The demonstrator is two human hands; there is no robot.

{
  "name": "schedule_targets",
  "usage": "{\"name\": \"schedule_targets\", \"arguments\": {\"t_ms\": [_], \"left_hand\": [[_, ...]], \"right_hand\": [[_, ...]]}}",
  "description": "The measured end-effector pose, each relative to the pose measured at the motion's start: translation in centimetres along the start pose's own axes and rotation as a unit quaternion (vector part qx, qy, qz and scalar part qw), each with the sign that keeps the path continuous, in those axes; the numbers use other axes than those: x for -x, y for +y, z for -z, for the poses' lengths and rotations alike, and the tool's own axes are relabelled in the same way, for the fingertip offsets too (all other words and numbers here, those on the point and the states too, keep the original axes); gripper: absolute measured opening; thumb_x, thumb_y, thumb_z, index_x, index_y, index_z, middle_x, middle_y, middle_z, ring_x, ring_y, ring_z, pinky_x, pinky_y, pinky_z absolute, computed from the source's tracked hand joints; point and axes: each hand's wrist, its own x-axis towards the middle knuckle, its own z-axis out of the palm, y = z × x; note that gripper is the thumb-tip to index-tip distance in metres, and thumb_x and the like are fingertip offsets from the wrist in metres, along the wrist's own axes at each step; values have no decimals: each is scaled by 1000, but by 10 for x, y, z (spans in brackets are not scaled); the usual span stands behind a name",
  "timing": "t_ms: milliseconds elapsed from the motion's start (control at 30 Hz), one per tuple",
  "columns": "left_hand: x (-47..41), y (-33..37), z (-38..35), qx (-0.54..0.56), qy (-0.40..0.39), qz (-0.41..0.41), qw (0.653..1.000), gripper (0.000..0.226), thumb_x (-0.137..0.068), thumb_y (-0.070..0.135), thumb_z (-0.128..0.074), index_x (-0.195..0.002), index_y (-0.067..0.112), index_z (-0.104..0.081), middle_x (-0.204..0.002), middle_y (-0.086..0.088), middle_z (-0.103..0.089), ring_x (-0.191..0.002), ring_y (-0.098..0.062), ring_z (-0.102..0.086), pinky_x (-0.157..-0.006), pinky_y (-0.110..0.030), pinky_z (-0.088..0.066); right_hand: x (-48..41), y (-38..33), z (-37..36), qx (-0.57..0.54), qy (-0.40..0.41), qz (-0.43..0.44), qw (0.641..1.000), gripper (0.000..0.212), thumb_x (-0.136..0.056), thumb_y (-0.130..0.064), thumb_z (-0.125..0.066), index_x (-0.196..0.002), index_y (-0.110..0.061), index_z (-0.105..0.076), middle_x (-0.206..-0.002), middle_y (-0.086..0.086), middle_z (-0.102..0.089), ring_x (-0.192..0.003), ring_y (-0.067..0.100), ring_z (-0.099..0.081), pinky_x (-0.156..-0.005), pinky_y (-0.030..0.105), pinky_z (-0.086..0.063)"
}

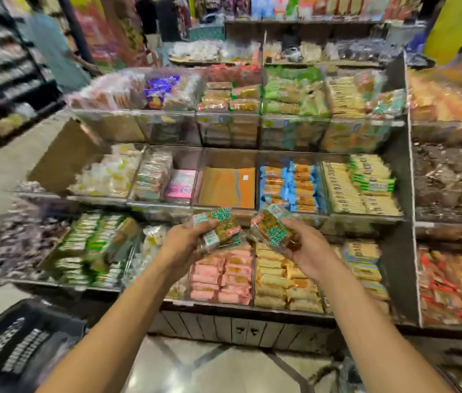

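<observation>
At the tiered snack shelf (210,324): two wrapped packets held side by side above the lowest tier, close together but apart, level with the front edge of the middle tier.
Left grip (184,239): curled round the left packet (221,225), thumb over the top, fingers underneath; perhaps a second packet below it, too blurred to tell.
Right grip (306,251): curled round the right packet (273,228), thumb along its near edge, packet lying on the fingers.
Done: both packets in hand and clear of every bin.
Left to do: by judgement, the placing. Most likely into the empty bin (227,188) lined with orange card just beyond the grips, or else into the black basket (22,344) on the floor at lower left; cannot tell which.
Left packet axis: roughly crosswise, pale sealed end to the left, red-labelled end toward the right packet, printed face up.
Right packet axis: slanting from its red-labelled corner at upper left down toward the palm at lower right, printed face up.
Pointing: red ends facing each other across the gap.
Directly below: pink packs (221,279) and yellow packs (283,282) in the bottom tier.
Beside the empty bin: blue-wrapped bars (289,185) to its right.
</observation>
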Motion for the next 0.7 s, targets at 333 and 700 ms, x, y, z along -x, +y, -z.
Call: {"name": "schedule_targets", "arguments": {"t_ms": [333,700], "left_hand": [[-7,27,112,21,118,-24,993,88,-43,47,-103,-111,2,-70,-113,-27,-70,-96,-37,-61,-67,-34,-49],[-66,71,161,5,183,-16,983,95,-49,55,-100,-119,-1,-69,-122,-23,-73,-95,-37,-61,-79,-46,-47]], "right_hand": [[-72,33,-113,28,-115,-53,992,21,-98,-17,-69,-117,-8,-70,-98,11,-78,-74,18,-75,-59,31,-63],[-183,27,-172,69,-164,-70,982,31,-94,-18,-73,-122,-4,-71,-109,17,-75,-86,25,-73,-71,37,-64]]}}
